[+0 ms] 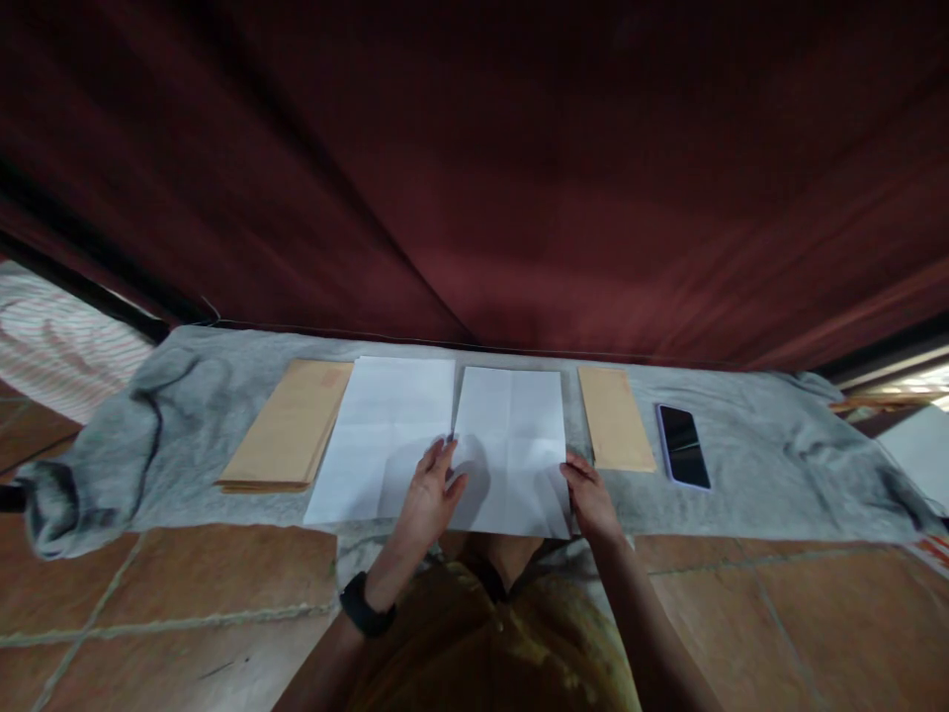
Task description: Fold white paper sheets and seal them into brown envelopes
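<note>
A creased white sheet of paper (511,415) lies in front of me, its near edge reaching past the front of the cloth. My left hand (431,489), with a dark band on its wrist, rests at the sheet's left edge, fingers stretched and thumb apart. At the right edge, my right hand (589,491) holds the sheet between its fingers; the thumb is mostly hidden. Left of this sheet lies a stack of white paper (400,405), partly beneath my left hand. A pile of brown envelopes (286,425) borders that stack. One brown envelope (617,420) lies beyond my right hand.
A grey cloth (756,435) covers the narrow surface under everything. On the right lies a phone (683,447) with a pale purple case. Dark red fabric (504,198) hangs right behind the surface. Tiled floor (215,583) shows below, and striped cloth (59,336) at the far left.
</note>
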A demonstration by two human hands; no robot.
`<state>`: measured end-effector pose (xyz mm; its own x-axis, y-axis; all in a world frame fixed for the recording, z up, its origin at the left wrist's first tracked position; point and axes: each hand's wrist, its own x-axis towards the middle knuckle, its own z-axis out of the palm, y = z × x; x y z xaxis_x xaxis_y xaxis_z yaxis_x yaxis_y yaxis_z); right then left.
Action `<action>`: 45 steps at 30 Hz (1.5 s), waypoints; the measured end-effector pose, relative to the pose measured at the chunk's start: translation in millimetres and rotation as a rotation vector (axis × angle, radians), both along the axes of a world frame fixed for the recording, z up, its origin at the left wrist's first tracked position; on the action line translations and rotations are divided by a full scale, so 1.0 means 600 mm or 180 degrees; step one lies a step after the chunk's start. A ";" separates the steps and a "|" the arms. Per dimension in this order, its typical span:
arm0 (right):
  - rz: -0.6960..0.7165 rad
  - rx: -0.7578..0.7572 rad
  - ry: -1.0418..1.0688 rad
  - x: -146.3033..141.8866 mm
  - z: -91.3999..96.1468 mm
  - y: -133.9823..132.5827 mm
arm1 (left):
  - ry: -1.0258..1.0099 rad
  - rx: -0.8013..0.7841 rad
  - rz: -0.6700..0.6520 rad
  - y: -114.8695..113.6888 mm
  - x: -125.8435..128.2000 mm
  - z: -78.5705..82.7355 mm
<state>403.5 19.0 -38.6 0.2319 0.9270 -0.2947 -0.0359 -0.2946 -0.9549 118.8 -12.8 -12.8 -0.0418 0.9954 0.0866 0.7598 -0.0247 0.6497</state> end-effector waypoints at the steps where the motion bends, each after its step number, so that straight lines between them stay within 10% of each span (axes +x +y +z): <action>1: -0.0067 -0.0085 0.0069 0.003 0.000 -0.001 | -0.0001 -0.0001 -0.0070 0.000 0.007 -0.003; 12: -0.0177 -0.0195 0.0429 -0.002 0.011 0.011 | 0.0462 0.0106 -0.0375 0.003 0.033 -0.017; 24: 0.0042 0.0399 -0.0709 -0.004 0.018 0.026 | 0.0955 0.0006 -0.0696 -0.001 0.051 -0.004; 34: 0.0133 0.0183 -0.0288 0.021 0.013 -0.008 | 0.0743 0.0087 -0.0915 -0.023 0.032 -0.020; 45: 0.0679 -0.0113 0.0407 0.047 0.036 -0.035 | 0.0851 -0.0035 -0.1586 -0.063 0.014 0.021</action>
<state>431.4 -2.0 -17.1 -0.0094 0.9395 -0.3424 -0.0891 -0.3418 -0.9355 127.1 -50.4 -0.3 0.4554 0.8901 0.0190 0.7963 -0.4168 0.4384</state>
